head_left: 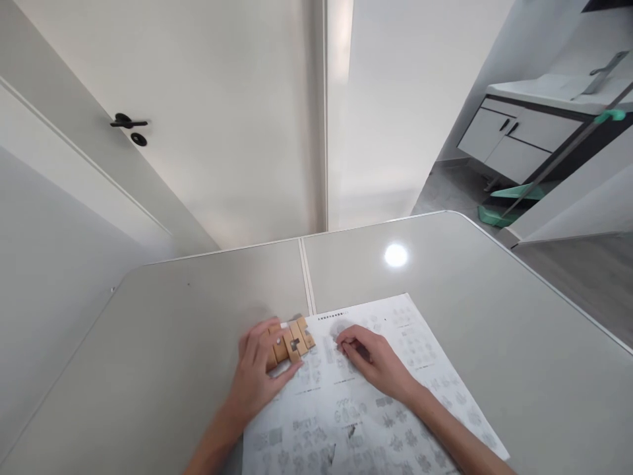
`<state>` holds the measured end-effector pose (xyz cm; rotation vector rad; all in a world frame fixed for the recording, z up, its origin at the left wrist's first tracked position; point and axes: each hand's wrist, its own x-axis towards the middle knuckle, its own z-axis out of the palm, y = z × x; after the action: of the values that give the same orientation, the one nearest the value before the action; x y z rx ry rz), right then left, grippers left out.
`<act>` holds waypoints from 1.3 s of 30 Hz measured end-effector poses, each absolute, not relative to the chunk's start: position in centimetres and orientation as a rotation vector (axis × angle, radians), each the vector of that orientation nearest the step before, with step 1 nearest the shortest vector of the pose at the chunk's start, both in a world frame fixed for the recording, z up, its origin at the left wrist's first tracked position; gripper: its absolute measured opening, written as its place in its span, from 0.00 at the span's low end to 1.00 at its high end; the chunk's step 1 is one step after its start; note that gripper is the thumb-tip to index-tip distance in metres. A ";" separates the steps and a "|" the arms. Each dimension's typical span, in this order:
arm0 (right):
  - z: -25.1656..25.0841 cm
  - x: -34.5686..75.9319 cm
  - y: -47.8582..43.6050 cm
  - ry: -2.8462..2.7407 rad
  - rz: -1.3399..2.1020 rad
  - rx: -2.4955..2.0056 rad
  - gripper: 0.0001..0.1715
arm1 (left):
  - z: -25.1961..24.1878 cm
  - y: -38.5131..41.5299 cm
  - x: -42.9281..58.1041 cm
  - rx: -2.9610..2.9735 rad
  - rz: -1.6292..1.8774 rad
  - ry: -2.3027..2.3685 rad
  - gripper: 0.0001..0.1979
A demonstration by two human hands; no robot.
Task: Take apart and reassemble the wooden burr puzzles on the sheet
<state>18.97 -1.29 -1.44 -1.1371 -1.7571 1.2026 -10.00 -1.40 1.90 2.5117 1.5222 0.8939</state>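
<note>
My left hand (260, 369) is closed around a small wooden interlocking puzzle (295, 340), with the thumb along its near side and the fingers over its left part. Several light-brown notched blocks lie side by side in it, and dark gaps show between them. The puzzle rests at the upper left edge of a large white instruction sheet (356, 389) printed with rows of small grey diagrams. To the right, my right hand (368, 356) is over the sheet, apart from the puzzle. Its thumb and fingertips are pinched together; whatever is between them, if anything, is too small to make out.
A grey table (425, 270) with a pale rim and a seam across it lies under the sheet. Beyond it stand a pale door with a black handle (128, 122) and, at the right, a white sink cabinet (519, 135) and a green dustpan (494, 214).
</note>
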 end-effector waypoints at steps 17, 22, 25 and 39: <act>-1.7 19.0 -1.3 -1.745 1.157 -1.141 0.11 | 0.5 -0.8 -13.9 2.203 0.543 1.693 0.38; -1.2 19.4 -1.8 -1.783 1.141 -1.114 0.12 | 0.2 -0.8 -13.9 2.192 0.571 1.704 0.37; -0.5 19.7 -3.5 -1.810 1.153 -1.123 0.12 | 0.2 -0.9 -13.9 2.202 0.586 1.713 0.37; -1.1 20.6 -13.8 -1.831 1.125 -1.244 0.11 | -0.3 -0.7 -14.1 2.295 0.634 1.707 0.34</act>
<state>20.65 -13.77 -1.15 -1.2440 -1.8305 1.1252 -14.14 -0.66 -0.26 2.2948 1.7070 0.6337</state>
